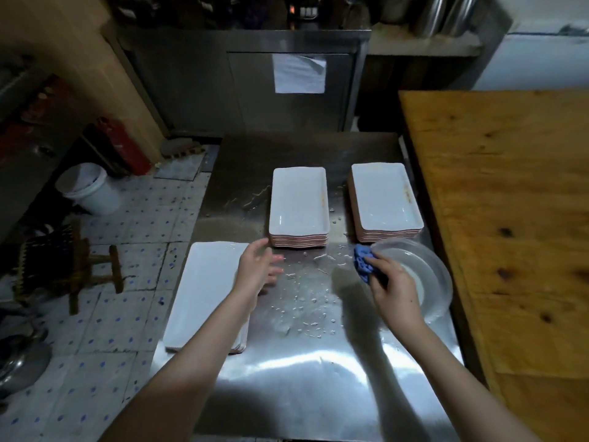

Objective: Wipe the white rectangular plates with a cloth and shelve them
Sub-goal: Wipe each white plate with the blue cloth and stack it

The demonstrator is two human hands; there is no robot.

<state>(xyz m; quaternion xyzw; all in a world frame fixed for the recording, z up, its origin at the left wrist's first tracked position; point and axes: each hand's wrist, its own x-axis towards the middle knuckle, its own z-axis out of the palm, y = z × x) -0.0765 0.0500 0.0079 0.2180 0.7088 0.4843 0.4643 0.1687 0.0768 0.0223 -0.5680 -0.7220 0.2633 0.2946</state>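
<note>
Steel counter bears plate stacks, left hand hovering fingers apart, right hand fingers clamped on blue cloth.

You've got 3 stacks of white rectangular plates on the counter: left stack, middle stack, right stack. Also 1 blue cloth, 1 clear round dish, 1 white bucket.

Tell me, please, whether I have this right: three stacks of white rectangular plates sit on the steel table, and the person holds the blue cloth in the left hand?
Not quite. The head view shows the blue cloth held in the right hand; the left hand is open and holds nothing. The rest of your statement stands.
</note>
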